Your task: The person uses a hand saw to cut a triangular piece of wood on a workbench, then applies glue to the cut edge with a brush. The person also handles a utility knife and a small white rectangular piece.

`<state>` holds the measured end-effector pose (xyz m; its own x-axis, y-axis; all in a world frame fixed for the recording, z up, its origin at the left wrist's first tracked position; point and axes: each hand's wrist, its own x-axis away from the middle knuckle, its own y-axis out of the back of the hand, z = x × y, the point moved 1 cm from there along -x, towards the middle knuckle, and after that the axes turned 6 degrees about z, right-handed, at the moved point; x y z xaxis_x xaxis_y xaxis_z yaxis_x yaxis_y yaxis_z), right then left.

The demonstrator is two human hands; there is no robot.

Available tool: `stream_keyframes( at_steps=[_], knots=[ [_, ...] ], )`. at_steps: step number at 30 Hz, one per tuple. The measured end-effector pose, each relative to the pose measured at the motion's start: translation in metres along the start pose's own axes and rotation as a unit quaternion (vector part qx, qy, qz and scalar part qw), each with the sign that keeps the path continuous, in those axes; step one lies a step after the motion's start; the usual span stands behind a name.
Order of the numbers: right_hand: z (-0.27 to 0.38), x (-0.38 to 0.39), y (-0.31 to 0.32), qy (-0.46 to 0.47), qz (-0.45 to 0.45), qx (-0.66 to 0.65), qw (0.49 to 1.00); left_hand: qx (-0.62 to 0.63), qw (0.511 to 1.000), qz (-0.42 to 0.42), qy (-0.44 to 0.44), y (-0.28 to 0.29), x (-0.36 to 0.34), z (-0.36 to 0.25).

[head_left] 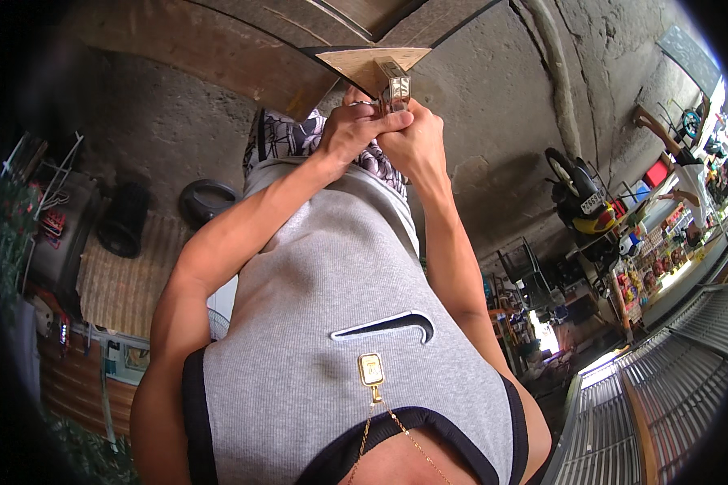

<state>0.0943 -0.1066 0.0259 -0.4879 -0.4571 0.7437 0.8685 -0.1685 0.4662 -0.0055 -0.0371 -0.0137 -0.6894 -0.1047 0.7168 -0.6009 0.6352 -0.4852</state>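
Both my hands are close together in front of my waist, closed around a silver metal staple gun [394,84]. My right hand [413,139] wraps its handle, most of which is hidden by the fingers. Against it presses my left hand [353,133], its thumb lying across toward the right hand. The tool's head rests at a pale triangular plywood piece [349,62], which lies on the corner of a brown wooden frame [287,34]. Whether the tool's nose touches the plywood cannot be made out.
Rough concrete floor [493,113] surrounds the frame. A black round basin-like thing [207,202] and a dark bucket [124,220] stand at left. A motorcycle [581,198] is parked at right, with a person [692,182] beyond it. A slatted metal shutter [679,404] is at lower right.
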Motion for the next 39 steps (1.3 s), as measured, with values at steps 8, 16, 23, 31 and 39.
stream_keyframes(
  at_steps=[8,16,23,31,39],
  knots=[
    [-0.017,-0.015,-0.015,0.038,-0.004,0.066,0.997,0.011,1.0,-0.014,0.002,0.0,-0.001,-0.001],
    [-0.019,0.008,-0.024,0.088,-0.058,-0.113,0.988,-0.117,0.993,0.003,0.024,0.012,0.001,0.019],
    [-0.002,0.009,-0.009,0.046,-0.008,-0.069,0.996,-0.142,0.989,-0.002,-0.033,0.013,-0.003,0.024],
    [-0.02,-0.009,-0.02,0.026,0.004,-0.018,0.999,-0.118,0.993,0.019,0.013,0.016,-0.007,0.015],
    [-0.017,0.006,-0.02,0.07,-0.021,-0.057,0.996,-0.151,0.988,0.027,0.017,0.017,-0.003,0.024]
  ],
)
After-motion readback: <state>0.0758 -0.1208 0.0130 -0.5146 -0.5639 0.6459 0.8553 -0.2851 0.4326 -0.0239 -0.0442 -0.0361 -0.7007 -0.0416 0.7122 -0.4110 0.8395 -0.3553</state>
